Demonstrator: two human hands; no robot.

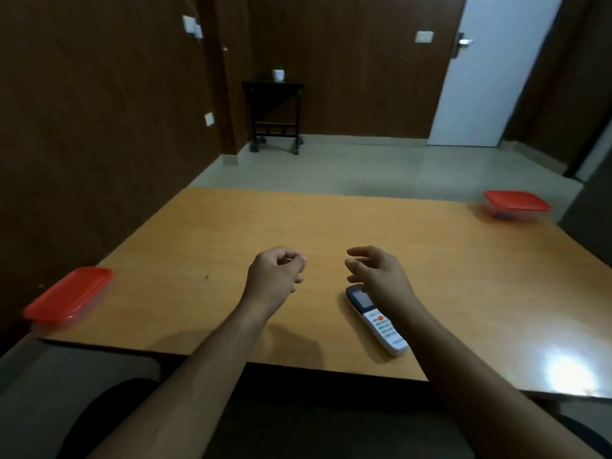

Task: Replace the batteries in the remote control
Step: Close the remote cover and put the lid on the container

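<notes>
Wooden table (231,226): remote (377,321), two seemingly lidded red tubs (68,296).

I see small dark lettering near the bottom of the remote control (377,319), too blurred to read.

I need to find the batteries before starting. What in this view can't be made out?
Head view only:
- White remote control: lies face up, so its battery cover is hidden underneath; button labels are too small.
- Two red-lidded clear plastic containers, left and right: contents blurred under the lids.
- Loosely curled left hand: its palm is hidden.
</notes>
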